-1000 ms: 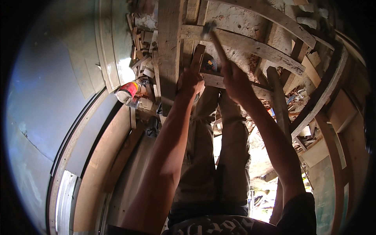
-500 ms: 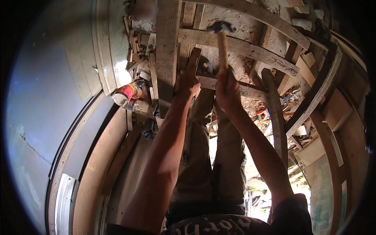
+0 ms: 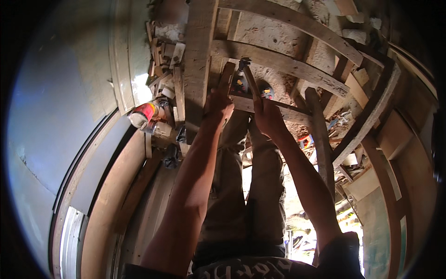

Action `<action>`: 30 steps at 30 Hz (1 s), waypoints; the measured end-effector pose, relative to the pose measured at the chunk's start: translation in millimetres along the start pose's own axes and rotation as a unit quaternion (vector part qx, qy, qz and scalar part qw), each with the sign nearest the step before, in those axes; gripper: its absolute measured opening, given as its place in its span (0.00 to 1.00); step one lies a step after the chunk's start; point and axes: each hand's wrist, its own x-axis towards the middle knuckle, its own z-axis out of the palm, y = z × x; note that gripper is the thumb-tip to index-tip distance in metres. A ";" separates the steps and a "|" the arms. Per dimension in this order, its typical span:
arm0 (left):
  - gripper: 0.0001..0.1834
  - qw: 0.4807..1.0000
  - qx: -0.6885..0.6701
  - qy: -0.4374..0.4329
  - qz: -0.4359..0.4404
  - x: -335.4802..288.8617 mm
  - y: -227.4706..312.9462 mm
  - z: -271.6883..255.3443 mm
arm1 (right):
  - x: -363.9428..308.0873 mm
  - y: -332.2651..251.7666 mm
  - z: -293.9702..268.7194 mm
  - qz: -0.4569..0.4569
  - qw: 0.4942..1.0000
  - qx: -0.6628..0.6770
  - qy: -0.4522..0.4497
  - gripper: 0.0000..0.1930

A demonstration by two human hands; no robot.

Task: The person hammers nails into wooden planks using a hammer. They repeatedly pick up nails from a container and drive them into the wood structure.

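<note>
Where the two bare forearms extend over the brown trousers, both hands are busy at a timber frame. The left hand grips a short wooden piece near its lower end, beside a wide plank. The right hand is clenched round the handle of a hammer, whose dark head is just beside the piece's upper end; whether they touch cannot be told. The work looks under way, not finished: the piece is hand-held, and whether anything fastens it is too dark to see. A crosspiece already runs toward a slanting post. Farther off, a long beam crosses over pale ground; what remains there cannot be judged.
</note>
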 end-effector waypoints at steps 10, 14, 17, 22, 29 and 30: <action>0.26 0.995 -0.089 0.029 -0.034 -13.3 6.3 -7.5 | -7.3 -17.8 5.4 0.035 0.998 0.054 -0.027 0.19; 0.26 0.998 -0.035 0.054 -0.008 -17.0 4.5 0.2 | 13.4 -30.0 -21.8 -0.034 0.991 0.098 0.087 0.22; 0.26 0.998 -0.062 0.015 -0.010 -13.2 4.1 -6.8 | 19.9 -28.6 -19.4 -0.131 0.971 -0.026 0.196 0.19; 0.23 0.997 -0.056 -0.011 -0.057 -21.2 18.6 -25.1 | -0.4 -20.0 -12.6 0.053 0.993 0.021 -0.099 0.14; 0.25 0.987 -0.148 0.029 -0.055 -17.1 11.6 -8.6 | 0.4 -15.4 1.5 -0.030 0.992 0.114 0.047 0.17; 0.24 0.988 -0.141 0.040 -0.047 -17.4 12.1 -8.5 | 2.8 -14.2 4.7 -0.047 0.991 0.115 0.052 0.17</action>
